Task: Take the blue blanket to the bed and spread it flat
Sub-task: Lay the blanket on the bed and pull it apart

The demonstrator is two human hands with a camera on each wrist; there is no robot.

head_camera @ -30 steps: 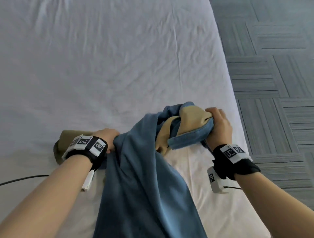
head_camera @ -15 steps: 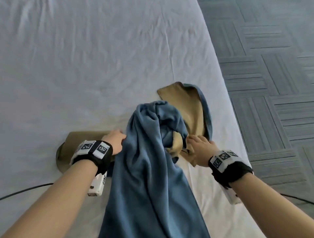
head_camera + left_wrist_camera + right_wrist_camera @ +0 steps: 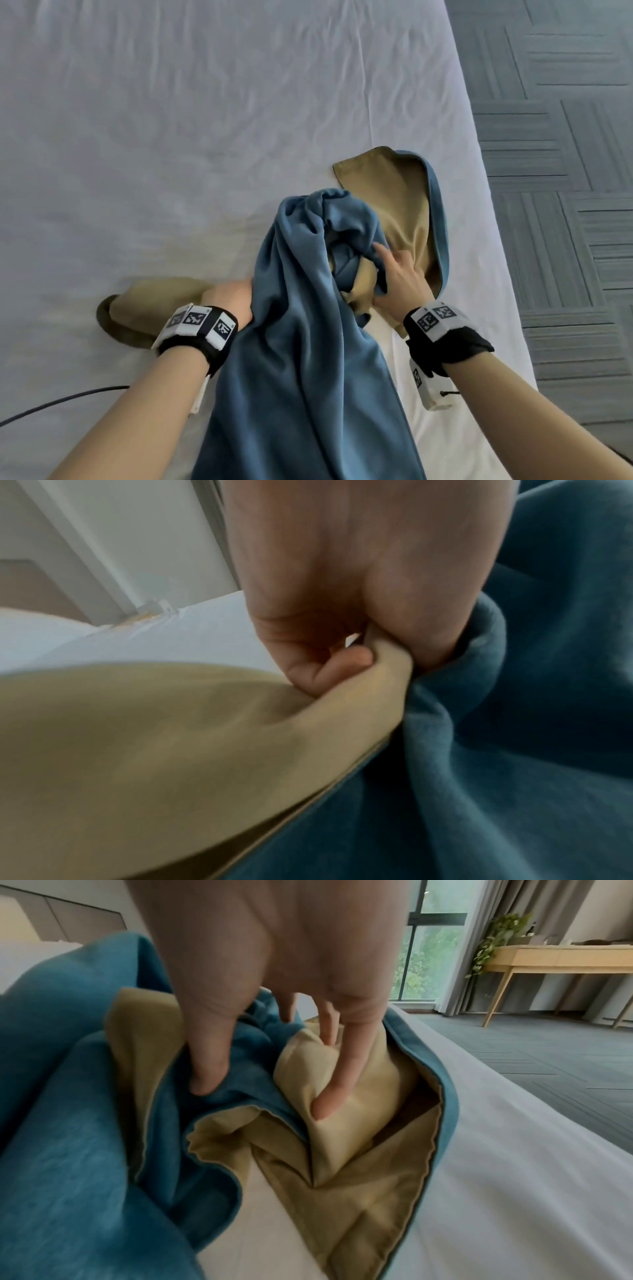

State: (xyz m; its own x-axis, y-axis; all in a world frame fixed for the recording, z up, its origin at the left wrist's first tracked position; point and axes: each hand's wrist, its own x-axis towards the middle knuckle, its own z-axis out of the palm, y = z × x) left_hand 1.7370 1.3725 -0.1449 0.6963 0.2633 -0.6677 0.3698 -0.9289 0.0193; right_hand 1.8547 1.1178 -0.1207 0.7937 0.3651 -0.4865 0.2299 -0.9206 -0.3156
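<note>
The blue blanket [image 3: 301,342] with a tan underside lies bunched on the white bed [image 3: 171,137], draping toward me over the near edge. One corner [image 3: 394,192] lies flipped tan side up near the bed's right edge. My left hand [image 3: 233,294] grips a tan-and-blue edge at the bunch's left side; the left wrist view shows the fingers [image 3: 329,666] curled round that fold. My right hand [image 3: 394,274] reaches into the folds at the right with its fingers straight. Its thumb [image 3: 205,1080] presses blue cloth, and its other fingers [image 3: 329,1096] touch tan cloth.
The bed's right edge [image 3: 479,171] borders grey carpet tiles [image 3: 565,171]. A black cable [image 3: 68,399] crosses the sheet at the lower left. In the right wrist view a wooden desk [image 3: 555,958] and a window stand beyond the bed.
My right hand let go of the corner it held bunched, which now lies farther up the bed tan side up, and moved down into the folds. The left hand kept its grip.
</note>
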